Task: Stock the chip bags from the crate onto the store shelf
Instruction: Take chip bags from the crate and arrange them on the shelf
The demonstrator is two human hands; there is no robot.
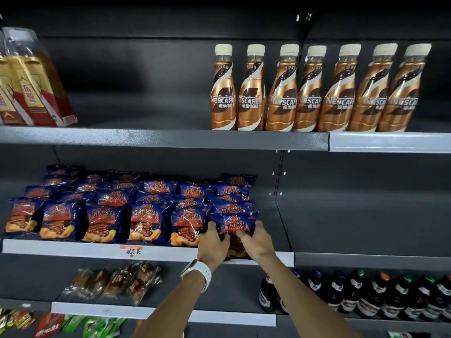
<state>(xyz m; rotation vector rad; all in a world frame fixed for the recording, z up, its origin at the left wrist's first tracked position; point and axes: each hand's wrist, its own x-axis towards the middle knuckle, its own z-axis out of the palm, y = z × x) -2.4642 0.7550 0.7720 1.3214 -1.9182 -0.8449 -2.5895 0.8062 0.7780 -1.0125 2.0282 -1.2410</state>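
Both my hands are up at the middle grey metal shelf (275, 258), just right of the frame's centre, closed round one dark blue chip bag with orange and red print (238, 224). My left hand (212, 245), with a white watch strap (202, 273) on its wrist, grips the bag's left edge, fingers curled behind it and thumb across the front. My right hand (256, 241) grips the right edge the same way, thumb pressed on the lower front of the bag. The bag stands upright between my palms at the front lip of the shelf, its bottom hidden behind my hands, and it sits at the right end of the front row of matching blue chip bags (144, 223), touching the neighbour on its left. More rows of the same bags fill the shelf behind, reaching toward the left of the frame. To the right of my hands the shelf surface is bare grey metal. On the shelf above, upper right of the frame, stands a line of copper-coloured coffee bottles with cream caps (314, 89), and in the upper left a clear-wrapped pack of gold and red cartons (31, 89). Below, lower left, lie brown snack packets in clear wrap (114, 282); lower right, dark bottles with coloured caps (366, 296).
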